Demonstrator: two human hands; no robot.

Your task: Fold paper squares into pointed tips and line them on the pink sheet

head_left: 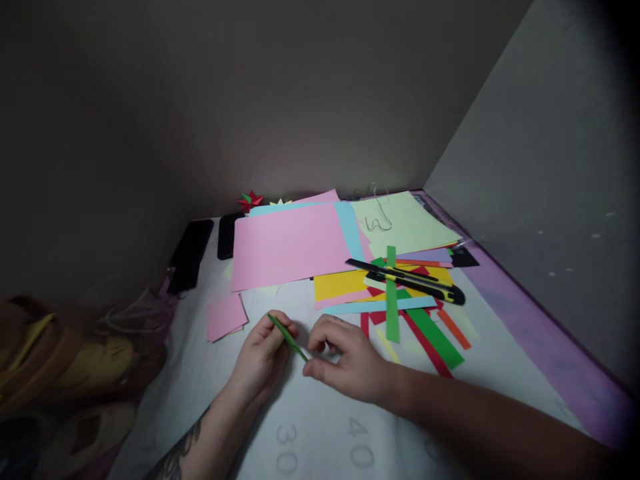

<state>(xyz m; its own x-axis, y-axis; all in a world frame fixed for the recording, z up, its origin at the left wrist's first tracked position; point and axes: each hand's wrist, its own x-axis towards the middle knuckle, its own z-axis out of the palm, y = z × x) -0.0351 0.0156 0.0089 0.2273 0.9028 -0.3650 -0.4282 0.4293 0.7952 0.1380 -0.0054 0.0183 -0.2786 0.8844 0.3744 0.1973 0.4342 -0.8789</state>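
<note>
My left hand (265, 353) is closed, pinching a narrow piece of green paper (285, 331) between thumb and fingers. The paper is seen nearly edge-on and slants down to the right; its exact fold cannot be made out. My right hand (350, 360) has curled fingers, with thumb and forefinger meeting the paper's lower end. Right of my hands lie loose paper strips in green (433, 339), red (425, 343), orange (454, 329) and light blue (380, 306). A black and yellow utility knife (435, 288) rests across the strips, with another black cutter (370, 265) touching it.
Pink sheets (290, 243) and a pale green sheet (400, 223) lie toward the back wall. Small pink squares (226, 318) sit at left. A red and green paper star (250, 201) and dark phones (193, 243) are behind. A numbered white mat (320, 440) covers the table.
</note>
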